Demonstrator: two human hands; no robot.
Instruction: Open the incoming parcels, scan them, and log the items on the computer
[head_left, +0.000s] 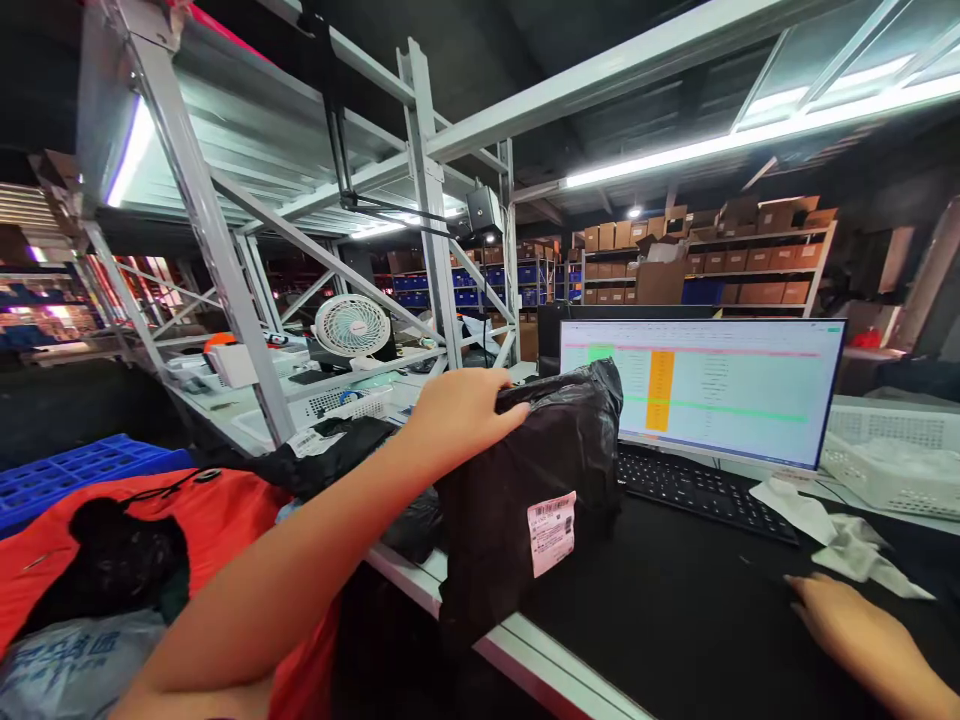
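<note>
My left hand (pixel 471 408) is closed on the top edge of a black plastic mailer bag (pixel 491 530), thumb on the near side. The bag hangs upright at the desk's front edge, with a white printed barcode label (pixel 552 534) facing me. My right hand (pixel 847 620) rests low on the black desk mat (pixel 660 610), its fingers extended to the left and nothing visible in them. Crumpled white tissue (pixel 862 548) lies just beyond it. A black keyboard (pixel 697 488) sits between the bag and the tissue, below the monitor (pixel 697 390).
Left of the desk are a red sack (pixel 232 520) with plastic bags in it and a blue crate (pixel 82 475). More black parcels (pixel 352 445) lie behind my forearm. A metal rack post (pixel 210 220), a white fan (pixel 352 326) and a white basket (pixel 892 455) stand around.
</note>
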